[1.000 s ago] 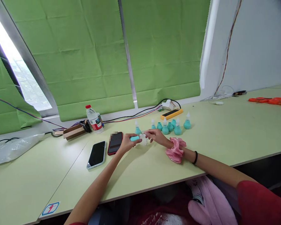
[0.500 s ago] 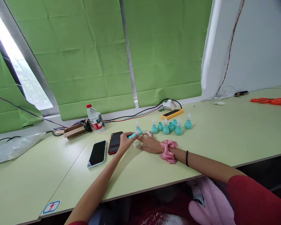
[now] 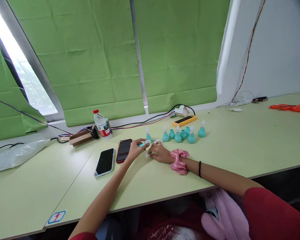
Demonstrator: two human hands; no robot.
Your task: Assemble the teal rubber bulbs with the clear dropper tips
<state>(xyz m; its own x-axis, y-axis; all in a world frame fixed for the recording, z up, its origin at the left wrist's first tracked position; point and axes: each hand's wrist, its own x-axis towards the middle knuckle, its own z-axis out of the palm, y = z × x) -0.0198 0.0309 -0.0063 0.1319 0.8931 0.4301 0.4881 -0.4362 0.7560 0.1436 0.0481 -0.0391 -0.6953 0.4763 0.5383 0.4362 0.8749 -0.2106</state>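
My left hand [image 3: 135, 150] grips a teal bulb syringe [image 3: 141, 145] with a clear nozzle [image 3: 147, 141] pointing right. Just right of it, my right hand [image 3: 161, 153] rests low over the table, fingers curled and closed at a small clear plastic piece [image 3: 147, 155]. More clear plastic [image 3: 158, 141] lies partly hidden behind the right fingers. A teal bulb syringe with nozzle [image 3: 148, 136] stands upright behind my hands. Further right stand several more, some with clear nozzles [image 3: 178, 137] and some open-topped without one [image 3: 171, 134].
Left of my hands lie a dark phone with a red edge [image 3: 124, 150] and a pale-cased phone [image 3: 104, 162]. Behind are a bottle [image 3: 102, 125], a cardboard box [image 3: 80, 138], a yellow-edged bar [image 3: 185, 121] and cables. Orange-handled scissors [image 3: 290, 107] lie far right.
My right hand's fingers have drawn in from a flatter spread and curled at the small clear piece. My left hand still holds the bulb syringe. The view has shifted slightly.
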